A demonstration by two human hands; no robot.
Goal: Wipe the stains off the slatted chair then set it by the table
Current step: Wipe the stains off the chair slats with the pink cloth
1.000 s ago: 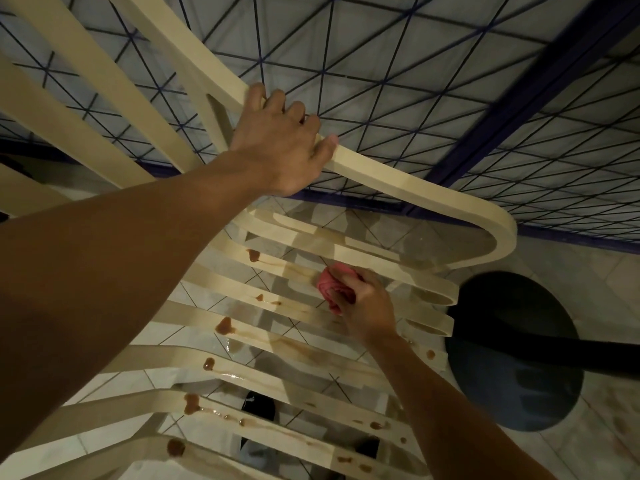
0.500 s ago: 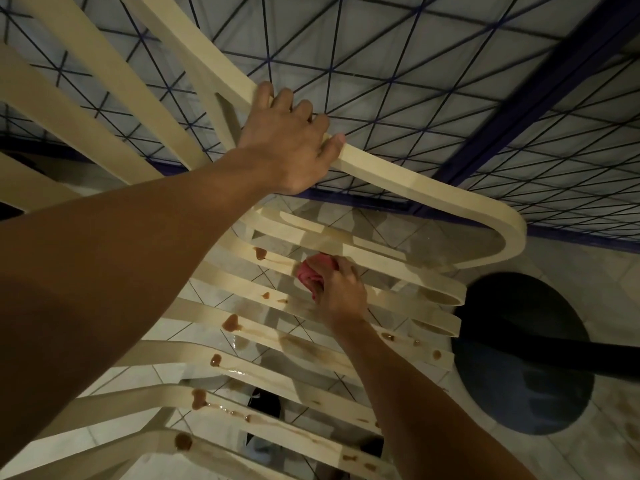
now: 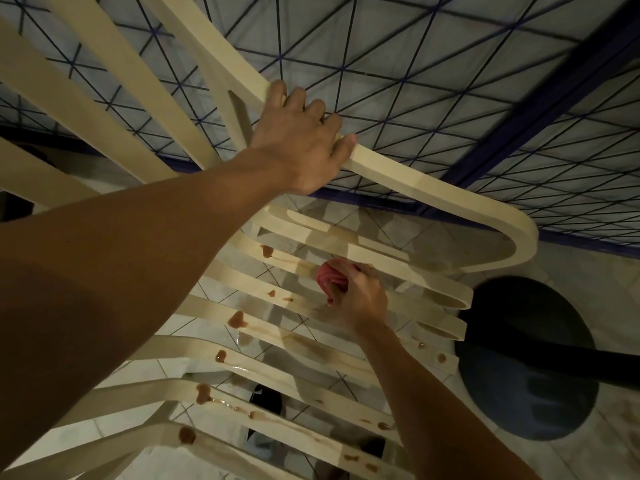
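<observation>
First, nearest the camera, the seat slats of the slatted chair (image 3: 311, 344) carry brown stains (image 3: 237, 320), most lying on the near side of the pink cloth (image 3: 331, 279) and to its left. The slats run long-axis left to right across the view, so the coming stroke probably follows a slat leftward from the pink cloth. The right hand (image 3: 362, 301) is the nearer hand to these stains; its fingers are curled round the bunched pink cloth, pressing it on an upper slat. One stain appears to share that slat, just left of the pink cloth. Beyond and above the pink cloth, the left hand (image 3: 301, 143) grips the armrest (image 3: 433, 190), fingers wrapped over its far edge.
</observation>
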